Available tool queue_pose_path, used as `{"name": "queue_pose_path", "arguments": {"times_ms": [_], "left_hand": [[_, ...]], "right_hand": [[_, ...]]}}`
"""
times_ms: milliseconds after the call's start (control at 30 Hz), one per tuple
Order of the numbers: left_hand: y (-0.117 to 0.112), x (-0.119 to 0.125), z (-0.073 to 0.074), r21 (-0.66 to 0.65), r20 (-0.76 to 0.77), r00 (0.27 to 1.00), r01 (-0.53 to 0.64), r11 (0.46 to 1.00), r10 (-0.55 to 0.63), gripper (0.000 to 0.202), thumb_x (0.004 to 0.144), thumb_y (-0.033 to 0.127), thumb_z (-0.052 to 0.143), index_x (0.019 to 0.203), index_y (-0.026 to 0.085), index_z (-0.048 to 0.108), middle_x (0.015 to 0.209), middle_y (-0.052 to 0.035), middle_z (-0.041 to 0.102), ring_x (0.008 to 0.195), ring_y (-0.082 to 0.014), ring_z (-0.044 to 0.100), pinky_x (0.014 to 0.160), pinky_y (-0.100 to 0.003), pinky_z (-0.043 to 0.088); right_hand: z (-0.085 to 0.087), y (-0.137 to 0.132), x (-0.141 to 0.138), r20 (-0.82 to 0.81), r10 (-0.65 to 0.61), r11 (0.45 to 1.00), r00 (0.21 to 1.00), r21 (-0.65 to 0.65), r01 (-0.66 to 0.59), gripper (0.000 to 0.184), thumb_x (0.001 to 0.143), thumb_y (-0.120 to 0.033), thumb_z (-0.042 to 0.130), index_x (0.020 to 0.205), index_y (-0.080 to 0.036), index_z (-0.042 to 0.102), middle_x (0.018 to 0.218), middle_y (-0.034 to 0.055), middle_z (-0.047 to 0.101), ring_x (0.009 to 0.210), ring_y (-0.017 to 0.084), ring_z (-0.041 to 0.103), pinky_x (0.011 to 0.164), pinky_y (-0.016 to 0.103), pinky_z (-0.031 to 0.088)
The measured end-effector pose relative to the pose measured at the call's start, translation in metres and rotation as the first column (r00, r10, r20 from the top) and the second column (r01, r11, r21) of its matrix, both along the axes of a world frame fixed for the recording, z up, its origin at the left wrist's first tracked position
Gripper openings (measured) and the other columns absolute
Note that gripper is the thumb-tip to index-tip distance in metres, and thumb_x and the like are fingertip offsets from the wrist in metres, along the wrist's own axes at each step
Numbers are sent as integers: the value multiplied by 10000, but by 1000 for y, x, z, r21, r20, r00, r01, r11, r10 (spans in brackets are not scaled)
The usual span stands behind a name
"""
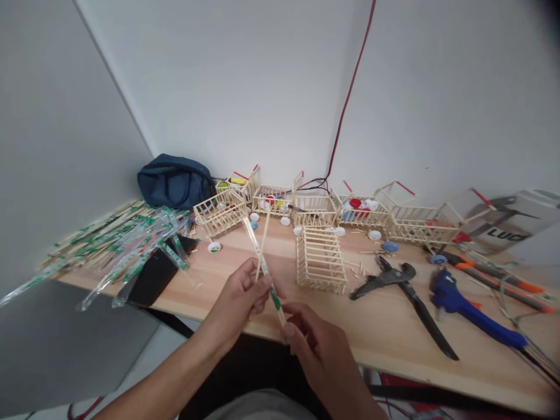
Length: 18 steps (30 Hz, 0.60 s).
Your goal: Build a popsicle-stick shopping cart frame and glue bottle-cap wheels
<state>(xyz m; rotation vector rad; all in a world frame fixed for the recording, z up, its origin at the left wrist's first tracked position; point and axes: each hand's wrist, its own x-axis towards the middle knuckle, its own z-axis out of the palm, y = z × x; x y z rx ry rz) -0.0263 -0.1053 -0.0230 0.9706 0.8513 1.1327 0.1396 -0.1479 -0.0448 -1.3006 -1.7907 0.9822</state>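
Bare tabletop edge (380, 353) flanks left hand (245, 291) and right hand (315, 335) gripping chopsticks (275, 297).

Close together, both pinching

My left hand (245, 296) gripped between thumb (263, 284) and fingers (243, 272), its bare forearm (175, 368) slanting up from the lower left. My right hand (321, 344) sat just beside, lower and nearer me, fingers curled toward the thumb.

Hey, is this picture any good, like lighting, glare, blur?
Head view: soft, mostly even light; head view: pale glints on the piled plastic wrappers; head view: right hand looks slightly blurred; head view: top-right corner darkens.
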Motion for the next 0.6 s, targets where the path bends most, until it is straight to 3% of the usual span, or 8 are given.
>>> {"name": "queue_pose_path", "arguments": {"times_ms": [100, 233, 367, 467, 600], "left_hand": [[-2, 6, -6, -28, -14, 1000, 13, 1000, -13, 290, 808, 415, 708, 897, 186, 555, 758, -30, 653, 466, -39, 336, 430, -187, 194], [7, 2, -6, -30, 34, 995, -94, 995, 95, 303, 817, 442, 687, 924, 180, 578, 749, -16, 625, 472, -38, 306, 422, -176, 181], [25, -9, 4, 21, 118, 962, -251, 968, 247, 334, 770, 424, 737, 948, 174, 606, 711, 29, 533, 484, -32, 326, 423, -163, 193], [33, -14, 12, 60, 110, 964, -250, 966, 242, 336, 771, 439, 732, 938, 168, 627, 700, 23, 529, 481, -38, 316, 426, -171, 194], [28, -5, 11, 125, 54, 956, -294, 948, 289, 301, 813, 466, 682, 774, 178, 602, 581, 34, 468, 484, -66, 292, 449, -194, 225]], "right_hand": [[-10, 1, -8, -124, 54, 982, 991, -173, -75, 406, 972, -493, 370, 812, -193, 591, 572, -18, 612, 451, 95, 518, 489, 197, 380], [-19, -1, -9, -249, 68, 945, 966, -296, -143, 462, 950, -588, 354, 809, -194, 548, 533, -42, 554, 392, 77, 428, 434, 186, 315], [-20, -4, -6, -263, 81, 922, 961, -347, -173, 455, 940, -603, 374, 820, -194, 531, 545, -47, 544, 407, 74, 418, 432, 180, 296], [-18, -7, -7, -266, 107, 915, 958, -351, -200, 448, 946, -593, 371, 815, -192, 525, 549, -47, 540, 413, 70, 405, 441, 179, 294], [-18, -11, -16, -273, 116, 911, 955, -354, -212, 477, 934, -623, 365, 793, -195, 521, 522, -53, 510, 413, 73, 386, 440, 180, 294]]}}
